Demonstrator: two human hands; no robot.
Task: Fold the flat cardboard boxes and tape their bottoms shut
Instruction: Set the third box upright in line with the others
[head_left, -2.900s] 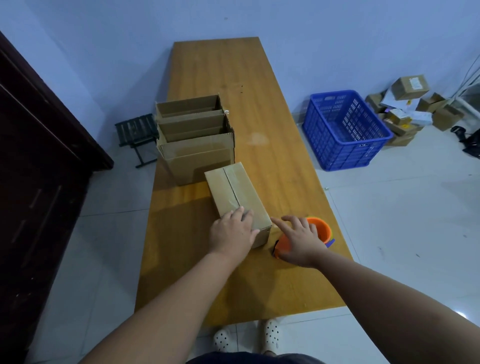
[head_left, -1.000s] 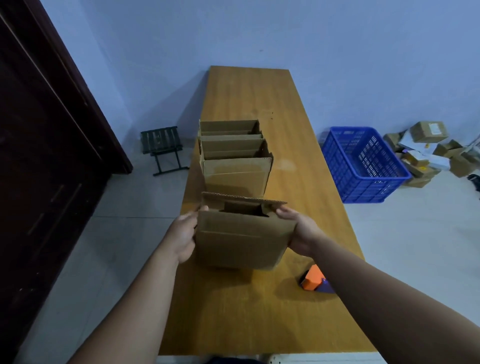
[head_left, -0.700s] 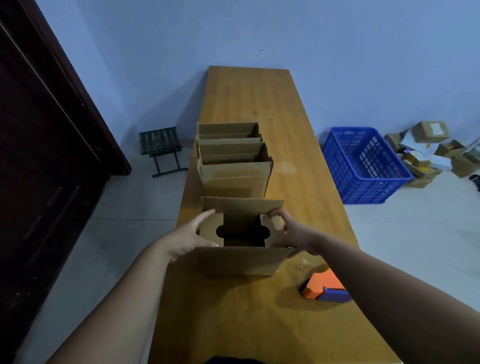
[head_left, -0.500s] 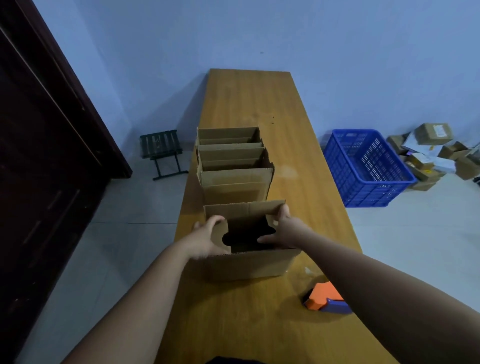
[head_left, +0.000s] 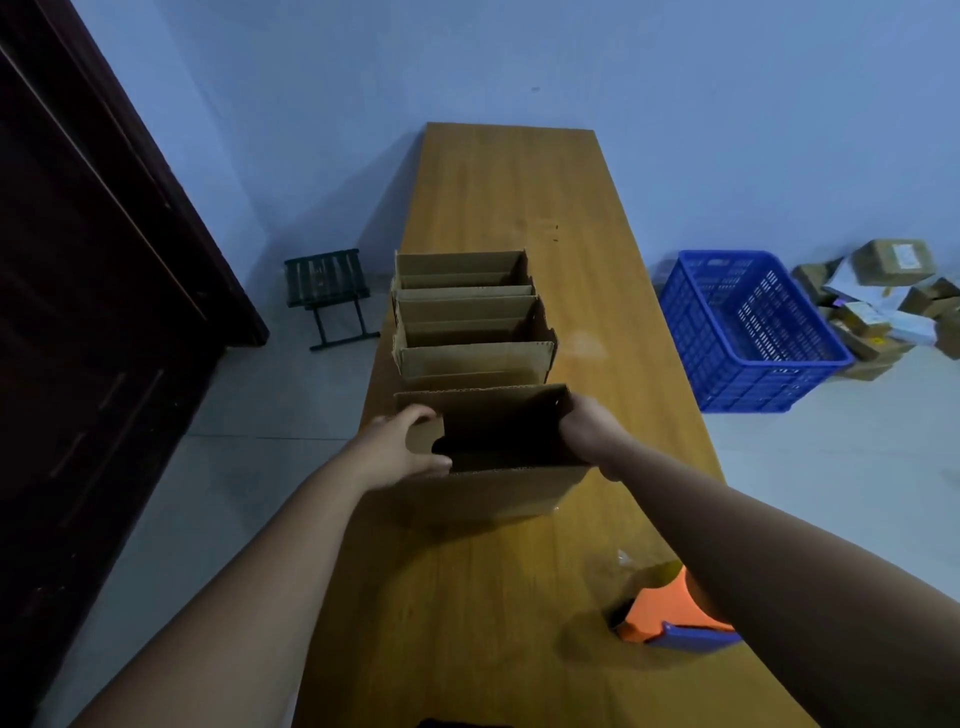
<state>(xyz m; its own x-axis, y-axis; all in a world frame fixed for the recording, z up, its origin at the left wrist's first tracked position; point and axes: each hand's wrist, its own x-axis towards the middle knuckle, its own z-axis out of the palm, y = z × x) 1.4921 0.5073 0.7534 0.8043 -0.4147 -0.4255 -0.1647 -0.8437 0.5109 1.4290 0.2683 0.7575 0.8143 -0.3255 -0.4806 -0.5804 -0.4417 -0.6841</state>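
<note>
On the desk (head_left: 509, 197), the open box (head_left: 509, 491) stands upright just on the near side of the row of finished boxes (head_left: 475, 358). It seems light and hollow, with thin walls that bend easily, so holding it at both side walls is sensible. The left hand (head_left: 397, 452) grips its left flap, the right hand (head_left: 589, 434) its right wall.

A brown cardboard box (head_left: 498, 488) stands upright, top open, by the desk's (head_left: 509, 182) left edge; more open boxes (head_left: 467, 332) stand touching farther along that desk edge; an orange-and-blue tape dispenser (head_left: 670, 618) lies at the desk's near right edge
</note>
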